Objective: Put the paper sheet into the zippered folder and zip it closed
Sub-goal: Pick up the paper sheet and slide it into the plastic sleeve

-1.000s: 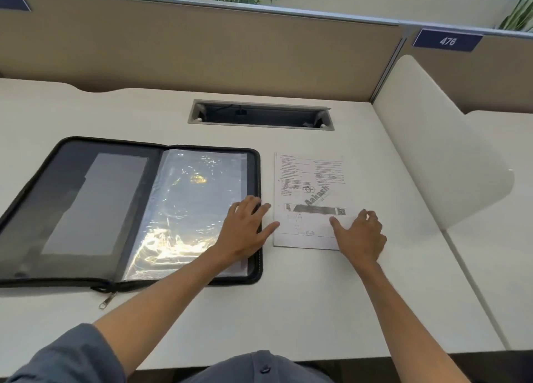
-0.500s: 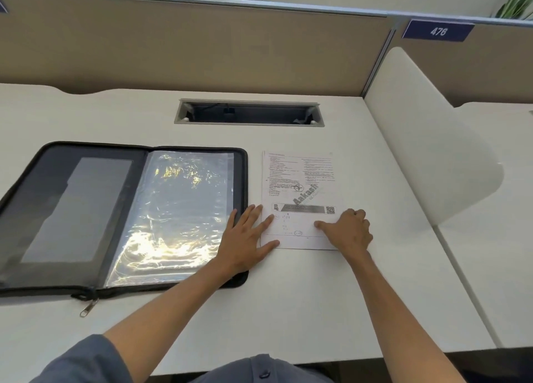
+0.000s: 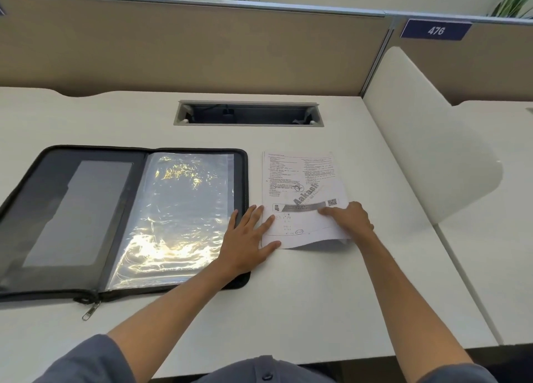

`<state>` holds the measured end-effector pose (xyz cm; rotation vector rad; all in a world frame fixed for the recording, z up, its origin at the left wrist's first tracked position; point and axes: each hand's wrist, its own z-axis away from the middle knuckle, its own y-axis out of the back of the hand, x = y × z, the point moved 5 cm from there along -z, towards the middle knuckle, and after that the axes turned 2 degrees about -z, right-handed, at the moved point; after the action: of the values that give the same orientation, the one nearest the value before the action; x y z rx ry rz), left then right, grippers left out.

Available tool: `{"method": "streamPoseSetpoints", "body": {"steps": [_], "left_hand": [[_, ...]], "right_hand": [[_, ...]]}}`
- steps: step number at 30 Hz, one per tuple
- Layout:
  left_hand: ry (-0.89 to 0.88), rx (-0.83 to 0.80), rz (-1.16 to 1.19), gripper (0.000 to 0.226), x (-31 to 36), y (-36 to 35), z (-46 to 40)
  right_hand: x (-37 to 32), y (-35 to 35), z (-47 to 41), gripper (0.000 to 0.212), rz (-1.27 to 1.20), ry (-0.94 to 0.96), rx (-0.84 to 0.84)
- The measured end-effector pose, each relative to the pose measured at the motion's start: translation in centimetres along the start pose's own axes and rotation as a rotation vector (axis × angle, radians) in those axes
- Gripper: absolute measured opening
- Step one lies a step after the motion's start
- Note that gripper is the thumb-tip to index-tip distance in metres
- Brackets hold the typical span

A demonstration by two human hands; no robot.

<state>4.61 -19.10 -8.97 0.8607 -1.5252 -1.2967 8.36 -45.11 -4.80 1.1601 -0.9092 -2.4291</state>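
Right hand (image 3: 350,219) now lifts paper sheet's (image 3: 302,192) near right corner off the tabletop (image 3: 317,296), grip pinching it; left hand (image 3: 248,238) still flat, released, fingertips on sheet beside open zippered folder (image 3: 124,215).

Your folder (image 3: 52,209) looks like matt black cloth, its zip pull (image 3: 90,312) shiny metal. The clear sleeve (image 3: 178,215) you see inside is glossy, crinkled plastic throwing glare. The sheet (image 3: 302,186) is thin matt printed paper. Your desk (image 3: 288,296) is smooth, pale, low-sheen; the partition (image 3: 187,50) looks like tan woven fabric.
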Motion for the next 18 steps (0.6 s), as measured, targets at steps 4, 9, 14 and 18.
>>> {"method": "streamPoseSetpoints", "body": {"steps": [4,9,14,18], "left_hand": [[-0.002,-0.011,0.000,0.075,0.0,0.0,0.0],[0.000,-0.008,0.004,0.074,0.0,0.0,0.0],[-0.009,0.004,0.019,0.074,0.1,0.1,0.0],[0.007,-0.040,0.097,0.069,0.0,0.5,0.0]], "right_hand": [[-0.3,0.4,-1.6,0.060,-0.253,0.018,-0.046],[-1.6,1.9,-1.5,0.013,-0.311,0.014,-0.059],[-1.3,2.0,-1.4,0.011,-0.287,0.088,-0.145],[-1.5,2.4,-0.5,0.024,-0.421,0.163,-0.138]]}}
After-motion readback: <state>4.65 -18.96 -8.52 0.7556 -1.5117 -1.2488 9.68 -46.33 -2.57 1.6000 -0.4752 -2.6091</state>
